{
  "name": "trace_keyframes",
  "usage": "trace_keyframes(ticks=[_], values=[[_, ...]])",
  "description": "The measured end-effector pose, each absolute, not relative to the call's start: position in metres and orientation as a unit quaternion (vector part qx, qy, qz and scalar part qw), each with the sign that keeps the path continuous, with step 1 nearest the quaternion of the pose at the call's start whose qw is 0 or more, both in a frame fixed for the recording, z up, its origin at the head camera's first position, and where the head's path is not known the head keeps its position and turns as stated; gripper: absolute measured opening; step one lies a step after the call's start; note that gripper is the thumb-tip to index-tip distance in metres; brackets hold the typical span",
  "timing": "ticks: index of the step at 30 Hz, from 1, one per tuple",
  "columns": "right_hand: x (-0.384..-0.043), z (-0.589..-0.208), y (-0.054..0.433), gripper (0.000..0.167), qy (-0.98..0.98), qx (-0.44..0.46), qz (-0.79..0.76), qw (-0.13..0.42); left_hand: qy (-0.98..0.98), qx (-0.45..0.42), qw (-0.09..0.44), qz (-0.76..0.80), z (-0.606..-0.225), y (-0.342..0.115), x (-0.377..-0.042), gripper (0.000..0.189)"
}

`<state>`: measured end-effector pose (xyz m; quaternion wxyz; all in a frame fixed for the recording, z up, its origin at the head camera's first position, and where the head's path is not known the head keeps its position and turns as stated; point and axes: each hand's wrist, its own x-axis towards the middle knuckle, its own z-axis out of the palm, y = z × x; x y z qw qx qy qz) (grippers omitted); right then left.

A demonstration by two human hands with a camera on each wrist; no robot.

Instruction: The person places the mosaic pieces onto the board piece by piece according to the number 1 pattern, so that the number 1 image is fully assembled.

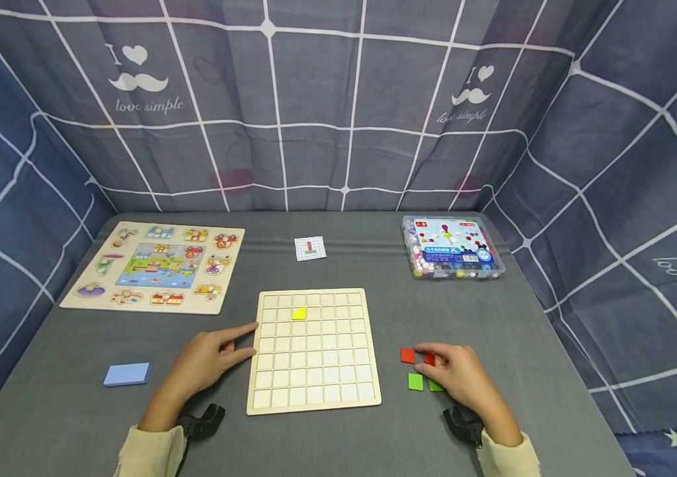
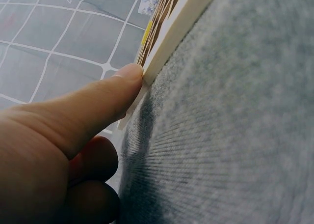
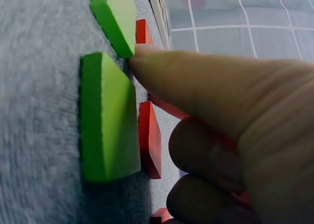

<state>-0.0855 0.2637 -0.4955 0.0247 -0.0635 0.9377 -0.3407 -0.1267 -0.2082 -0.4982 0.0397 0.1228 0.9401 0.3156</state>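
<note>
My left hand (image 1: 210, 358) rests at the left side of a wooden grid board (image 1: 314, 402), index finger and thumb extended to its edge. The thumb touches the board's pale rim (image 2: 169, 40) in the left wrist view. One yellow piece (image 1: 299, 314) sits near the board's top. My right hand (image 1: 460, 371) is over red and green tiles, thumb and index tips beside a red tile (image 1: 407, 356). Another red tile (image 1: 429, 358) shows between those fingers. A green tile (image 1: 415, 381) lies below; a second green tile (image 3: 110, 121) is partly hidden in the head view. Whether a tile is pinched is unclear.
A picture puzzle board (image 1: 228, 265) lies at the back left. A small patterned card (image 1: 310, 248) is behind the grid board. A clear plastic case (image 1: 453, 247) of beads stands back right. A blue block (image 1: 126, 374) lies left of my left hand.
</note>
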Motion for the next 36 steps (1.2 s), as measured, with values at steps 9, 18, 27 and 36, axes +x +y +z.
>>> trace_keyframes(ticks=[9, 18, 27, 36], values=[[-0.0849, -0.4989, 0.2601, 0.028, 0.943, -0.065, -0.326, 0.008, 0.942, 0.118, 0.045, 0.312, -0.4988, -0.2074, -0.1270, 0.051], [-0.0843, -0.4981, 0.2564, 0.026, 0.947, -0.057, -0.316, -0.004, 0.939, 0.127, 0.031, 0.318, -0.4983, -0.2067, -0.1266, 0.056], [-0.0831, -0.5008, 0.2546, 0.023, 0.950, -0.056, -0.307, -0.019, 0.941, 0.124, 0.029, 0.313, -0.4990, -0.2063, -0.1248, 0.056], [-0.0852, -0.5004, 0.2572, 0.021, 0.946, -0.079, -0.307, -0.063, 0.941, 0.129, 0.026, 0.312, -0.4972, -0.2058, -0.1248, 0.056]])
